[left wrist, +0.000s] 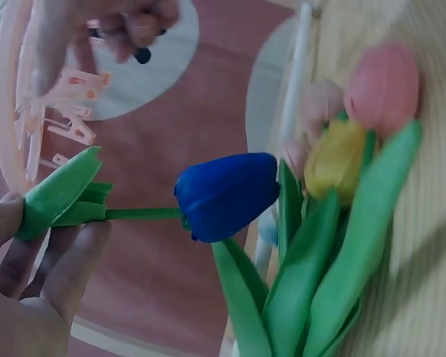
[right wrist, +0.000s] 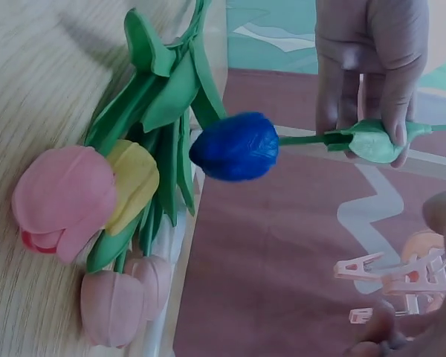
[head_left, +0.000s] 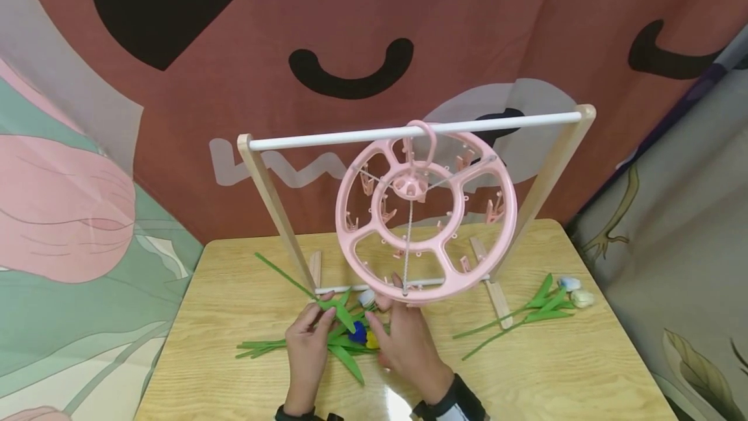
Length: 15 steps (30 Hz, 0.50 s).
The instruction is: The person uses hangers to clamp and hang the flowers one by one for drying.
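Observation:
My left hand [head_left: 310, 336] pinches a blue artificial tulip [left wrist: 227, 195] by its stem and green leaves. Its flower points right toward my right hand, while the stem's tail sticks out to the upper left. My right hand [head_left: 411, 343] is at the lower rim of a round pink clip hanger [head_left: 507, 239], index finger straight and partly behind the rim, thumb apart. Small pink clips [right wrist: 416, 275] hang near those fingers; firm contact is hard to make out. Below the blue flower lies a bunch with a pink tulip [right wrist: 65, 195], a yellow tulip [right wrist: 136, 182] and paler pink ones.
The hanger hooks over a white bar [head_left: 327, 138] on a wooden stand [head_left: 271, 203]. To the right, a blue-white tulip [head_left: 569, 283] and a cream tulip [head_left: 582, 298] lie on the wooden table [head_left: 222, 291]. A printed curtain [head_left: 280, 12] stands behind.

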Each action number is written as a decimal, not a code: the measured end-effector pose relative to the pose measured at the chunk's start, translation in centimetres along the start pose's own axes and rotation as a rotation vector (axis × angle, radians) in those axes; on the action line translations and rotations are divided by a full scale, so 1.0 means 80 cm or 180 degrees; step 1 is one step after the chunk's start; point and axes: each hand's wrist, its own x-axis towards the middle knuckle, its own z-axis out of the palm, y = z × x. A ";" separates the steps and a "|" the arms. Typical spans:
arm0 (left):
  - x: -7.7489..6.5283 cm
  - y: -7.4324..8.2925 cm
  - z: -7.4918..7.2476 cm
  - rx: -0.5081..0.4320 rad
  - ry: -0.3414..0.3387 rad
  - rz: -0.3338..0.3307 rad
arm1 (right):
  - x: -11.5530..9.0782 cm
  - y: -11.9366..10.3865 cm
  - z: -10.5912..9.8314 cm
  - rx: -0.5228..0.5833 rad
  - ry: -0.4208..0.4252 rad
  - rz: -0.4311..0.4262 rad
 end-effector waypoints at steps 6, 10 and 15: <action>-0.001 0.003 -0.001 0.0637 -0.0108 0.0591 | 0.012 -0.001 0.000 0.0073 0.0390 -0.0299; -0.001 0.007 0.000 0.0876 -0.0131 0.0883 | 0.022 -0.002 -0.004 0.0253 0.0495 -0.0359; 0.001 0.011 0.000 0.1033 -0.0156 0.1086 | 0.032 -0.002 -0.010 0.0557 0.0527 -0.0331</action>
